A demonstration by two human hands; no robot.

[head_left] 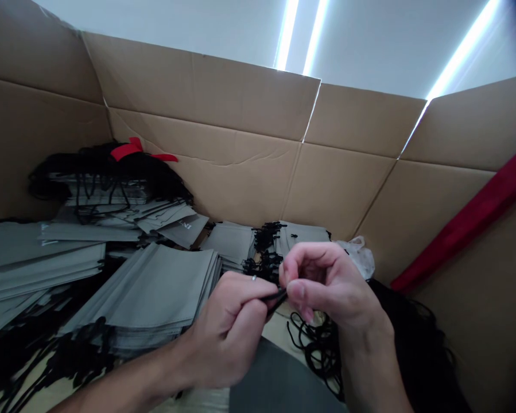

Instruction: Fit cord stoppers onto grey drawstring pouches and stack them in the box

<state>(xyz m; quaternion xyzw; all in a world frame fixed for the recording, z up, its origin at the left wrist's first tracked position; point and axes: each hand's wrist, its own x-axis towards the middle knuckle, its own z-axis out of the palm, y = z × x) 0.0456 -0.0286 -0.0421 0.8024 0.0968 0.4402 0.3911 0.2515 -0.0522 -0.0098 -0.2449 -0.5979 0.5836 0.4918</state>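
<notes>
Both hands meet near the middle of the view over a black cord [276, 296]. My left hand [236, 324], with a ring on one finger, is closed around the cord. The thumb and fingers of my right hand [322, 281] pinch the cord's end close to the left fingertips. Below them lies a dark grey flat pouch [279, 381], partly covered by my left hand. Whether the cord runs into that pouch is hidden. Loose black cords [320, 350] lie beside and beneath my right wrist.
Stacks of grey pouches [158, 284] with black cords fill the left side. Behind them, a bundle of black cords [154, 175] with a red strip [127, 149] rests on more pouches. Cardboard walls [223, 137] surround everything. A clear plastic bag [363, 258] and a red band [464, 226] are at right.
</notes>
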